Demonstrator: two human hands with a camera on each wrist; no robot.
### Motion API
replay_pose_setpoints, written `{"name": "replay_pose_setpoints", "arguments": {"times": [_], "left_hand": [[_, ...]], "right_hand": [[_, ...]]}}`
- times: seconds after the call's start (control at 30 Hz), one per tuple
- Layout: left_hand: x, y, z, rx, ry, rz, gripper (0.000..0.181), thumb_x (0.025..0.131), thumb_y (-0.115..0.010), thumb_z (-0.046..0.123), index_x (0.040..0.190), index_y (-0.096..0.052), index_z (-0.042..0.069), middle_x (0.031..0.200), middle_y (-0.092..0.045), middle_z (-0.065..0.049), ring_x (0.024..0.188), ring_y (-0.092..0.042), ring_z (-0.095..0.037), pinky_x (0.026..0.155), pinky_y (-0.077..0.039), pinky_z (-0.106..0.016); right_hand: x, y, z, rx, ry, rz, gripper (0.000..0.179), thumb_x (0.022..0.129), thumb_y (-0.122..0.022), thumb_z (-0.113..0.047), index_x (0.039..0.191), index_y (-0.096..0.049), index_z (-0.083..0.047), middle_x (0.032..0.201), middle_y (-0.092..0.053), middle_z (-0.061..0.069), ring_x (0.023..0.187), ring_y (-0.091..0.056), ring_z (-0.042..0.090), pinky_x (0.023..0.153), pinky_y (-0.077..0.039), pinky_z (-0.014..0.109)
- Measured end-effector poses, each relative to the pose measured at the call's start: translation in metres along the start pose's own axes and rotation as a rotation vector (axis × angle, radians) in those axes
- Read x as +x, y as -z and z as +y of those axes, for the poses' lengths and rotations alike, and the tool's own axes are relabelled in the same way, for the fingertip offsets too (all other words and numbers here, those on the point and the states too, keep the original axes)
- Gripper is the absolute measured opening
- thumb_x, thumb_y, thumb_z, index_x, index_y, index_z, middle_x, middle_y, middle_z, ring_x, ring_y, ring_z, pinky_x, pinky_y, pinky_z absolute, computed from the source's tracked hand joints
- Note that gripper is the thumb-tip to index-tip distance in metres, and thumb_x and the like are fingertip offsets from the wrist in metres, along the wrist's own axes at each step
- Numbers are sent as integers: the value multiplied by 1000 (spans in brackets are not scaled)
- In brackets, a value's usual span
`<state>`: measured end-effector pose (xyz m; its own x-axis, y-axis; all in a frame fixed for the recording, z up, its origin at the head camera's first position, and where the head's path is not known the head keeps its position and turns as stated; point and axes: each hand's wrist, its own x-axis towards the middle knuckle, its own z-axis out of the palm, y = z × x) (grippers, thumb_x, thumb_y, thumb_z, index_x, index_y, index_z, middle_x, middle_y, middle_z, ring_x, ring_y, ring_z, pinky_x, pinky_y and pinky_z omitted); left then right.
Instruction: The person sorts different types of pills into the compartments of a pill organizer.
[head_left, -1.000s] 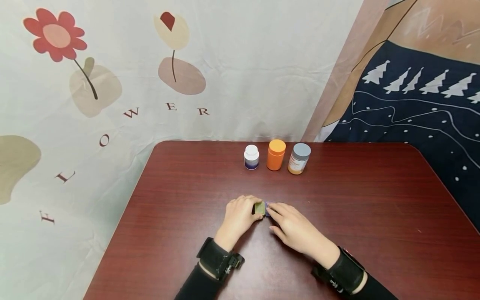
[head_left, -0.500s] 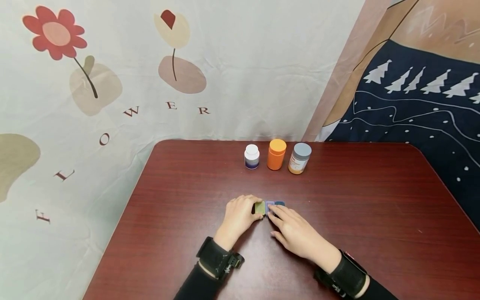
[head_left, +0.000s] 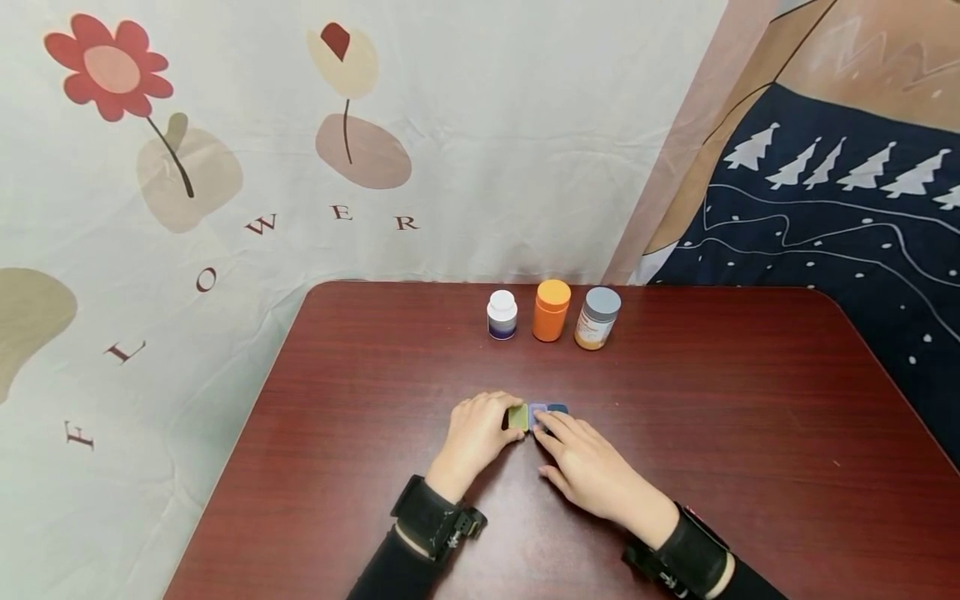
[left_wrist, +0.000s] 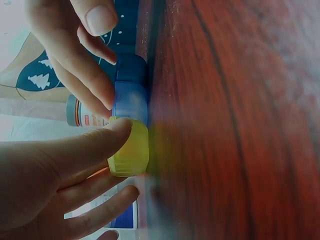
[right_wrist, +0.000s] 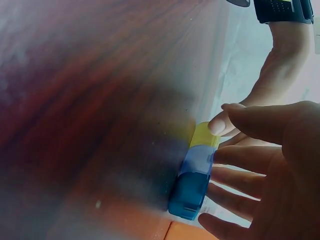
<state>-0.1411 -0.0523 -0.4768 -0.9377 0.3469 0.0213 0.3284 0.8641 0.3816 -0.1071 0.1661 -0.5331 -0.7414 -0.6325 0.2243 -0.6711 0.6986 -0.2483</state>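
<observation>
A small pill organizer lies on the table, its compartments yellow-green, light blue and dark blue in a row. My left hand holds the yellow-green end between thumb and fingers; the left wrist view shows the thumb across the yellow compartment. My right hand has its fingers extended, with fingertips at the top of the light blue compartment. Its thumb stays apart from the box. The dark blue compartment is at the right end, partly covered by the right fingers in the head view. The lids look closed.
At the back of the reddish-brown table stand a white bottle with a blue base, an orange bottle and a grey-capped jar. A printed cloth hangs behind the table.
My right fingers have shifted slightly back toward me, and the dark blue compartment now shows beyond them. My left hand keeps its hold on the yellow-green end. The pill organizer stays in place.
</observation>
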Motion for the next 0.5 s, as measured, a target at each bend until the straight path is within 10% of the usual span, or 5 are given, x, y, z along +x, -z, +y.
{"name": "replay_pose_setpoints", "arguments": {"times": [0.5], "left_hand": [[-4, 7, -7, 37, -87, -43, 46, 96, -88, 21, 140, -76, 18, 140, -78, -2, 126, -75, -26, 101, -62, -49]], "right_hand": [[22, 58, -37, -120, -51, -116, 40, 101, -81, -22, 134, -76, 0, 148, -70, 18, 135, -68, 36, 108, -59, 54]]}}
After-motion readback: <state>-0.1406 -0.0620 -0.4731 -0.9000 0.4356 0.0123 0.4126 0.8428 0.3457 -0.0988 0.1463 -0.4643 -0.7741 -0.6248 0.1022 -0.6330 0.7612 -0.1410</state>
